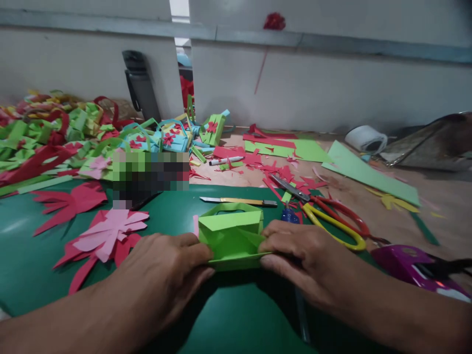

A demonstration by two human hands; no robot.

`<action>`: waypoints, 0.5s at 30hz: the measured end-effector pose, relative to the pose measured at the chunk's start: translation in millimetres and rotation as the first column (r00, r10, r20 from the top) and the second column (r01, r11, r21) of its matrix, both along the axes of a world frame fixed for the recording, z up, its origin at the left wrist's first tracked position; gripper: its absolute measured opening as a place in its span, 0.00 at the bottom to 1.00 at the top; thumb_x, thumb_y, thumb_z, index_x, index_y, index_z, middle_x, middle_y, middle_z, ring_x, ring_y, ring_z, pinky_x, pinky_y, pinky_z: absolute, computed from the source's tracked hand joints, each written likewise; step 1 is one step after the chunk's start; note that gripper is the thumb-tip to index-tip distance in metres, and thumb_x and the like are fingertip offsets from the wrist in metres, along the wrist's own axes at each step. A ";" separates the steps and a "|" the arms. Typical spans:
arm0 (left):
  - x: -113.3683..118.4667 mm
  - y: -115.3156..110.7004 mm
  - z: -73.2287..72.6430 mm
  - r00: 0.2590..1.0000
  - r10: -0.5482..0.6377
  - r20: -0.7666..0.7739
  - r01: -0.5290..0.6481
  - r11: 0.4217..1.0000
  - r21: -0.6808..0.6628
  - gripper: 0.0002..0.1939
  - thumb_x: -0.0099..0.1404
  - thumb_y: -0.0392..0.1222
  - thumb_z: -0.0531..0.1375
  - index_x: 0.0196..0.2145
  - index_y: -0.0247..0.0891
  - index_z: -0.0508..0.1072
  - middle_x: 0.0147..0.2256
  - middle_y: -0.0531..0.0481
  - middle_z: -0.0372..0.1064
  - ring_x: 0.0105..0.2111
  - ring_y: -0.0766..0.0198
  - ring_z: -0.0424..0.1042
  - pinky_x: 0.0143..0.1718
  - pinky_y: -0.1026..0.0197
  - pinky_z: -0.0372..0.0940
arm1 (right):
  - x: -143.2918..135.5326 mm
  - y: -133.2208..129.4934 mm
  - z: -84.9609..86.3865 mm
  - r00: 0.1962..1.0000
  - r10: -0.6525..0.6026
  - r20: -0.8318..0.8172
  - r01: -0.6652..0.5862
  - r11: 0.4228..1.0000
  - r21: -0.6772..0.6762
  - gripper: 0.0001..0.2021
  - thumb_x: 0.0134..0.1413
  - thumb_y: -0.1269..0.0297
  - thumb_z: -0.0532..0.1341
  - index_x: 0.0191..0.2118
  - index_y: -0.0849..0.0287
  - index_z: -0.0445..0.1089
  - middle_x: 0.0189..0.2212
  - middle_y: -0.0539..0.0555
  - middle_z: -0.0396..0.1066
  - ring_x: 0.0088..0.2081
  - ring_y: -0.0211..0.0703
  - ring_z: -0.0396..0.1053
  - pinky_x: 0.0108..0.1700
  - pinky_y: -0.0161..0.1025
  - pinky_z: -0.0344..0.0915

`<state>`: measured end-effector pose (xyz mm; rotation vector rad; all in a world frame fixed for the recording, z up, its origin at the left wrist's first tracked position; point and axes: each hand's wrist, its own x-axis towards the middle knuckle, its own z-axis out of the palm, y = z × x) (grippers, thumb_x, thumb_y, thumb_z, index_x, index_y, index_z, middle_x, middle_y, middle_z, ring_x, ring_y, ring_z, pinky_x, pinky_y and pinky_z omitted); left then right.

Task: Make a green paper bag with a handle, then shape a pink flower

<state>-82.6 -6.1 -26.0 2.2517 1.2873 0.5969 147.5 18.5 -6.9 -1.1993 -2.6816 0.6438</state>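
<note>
Between my two hands is a small green paper bag (232,236), folded open at the side facing me, with a loop handle at its far edge. My left hand (173,255) pinches its left near corner between thumb and fingers. The right near corner is gripped the same way by my right hand (298,250). Just beyond the bag lies a craft knife (238,201) with a yellow body. A blue-capped glue tube or pen (290,215) is partly hidden by my right hand. Left of my left hand are pink paper petals (108,233) over red ones (84,196).
Scissors (334,219) with red and yellow handles and a purple device (409,265) are at right. Finished paper bags (173,137) and cut pieces pile up at back left. A dark bottle (142,83) stands by the wall; a white roll (366,139) lies back right.
</note>
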 end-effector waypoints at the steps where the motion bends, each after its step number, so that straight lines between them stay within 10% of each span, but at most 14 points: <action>1: -2.1 0.2 -0.7 0.999 -0.040 -0.034 0.041 0.999 0.016 0.06 0.61 0.40 0.55 0.31 0.45 0.73 0.26 0.55 0.71 0.22 0.69 0.68 0.23 0.67 0.61 | 0.0 -0.9 -0.3 0.999 -0.002 -0.042 0.002 1.000 0.019 0.10 0.56 0.73 0.54 0.27 0.60 0.69 0.29 0.52 0.70 0.31 0.36 0.67 0.34 0.33 0.62; 6: -10.6 -2.8 -2.5 0.987 0.143 0.079 -0.156 0.969 0.191 0.09 0.57 0.41 0.59 0.35 0.40 0.65 0.37 0.48 0.67 0.34 0.61 0.68 0.34 0.60 0.65 | 1.2 -10.1 2.8 0.979 -0.016 -0.204 0.056 0.980 0.192 0.10 0.56 0.74 0.53 0.29 0.62 0.70 0.31 0.55 0.72 0.36 0.39 0.70 0.37 0.34 0.65; 15: -3.0 7.3 3.0 0.769 0.450 0.455 -0.349 0.891 -0.290 0.28 0.44 0.44 0.67 0.41 0.37 0.60 0.41 0.45 0.66 0.43 0.54 0.67 0.38 0.57 0.67 | 2.3 -20.0 2.1 0.904 0.001 -0.427 0.179 0.908 0.380 0.07 0.53 0.76 0.56 0.30 0.60 0.70 0.28 0.51 0.72 0.31 0.36 0.70 0.35 0.32 0.66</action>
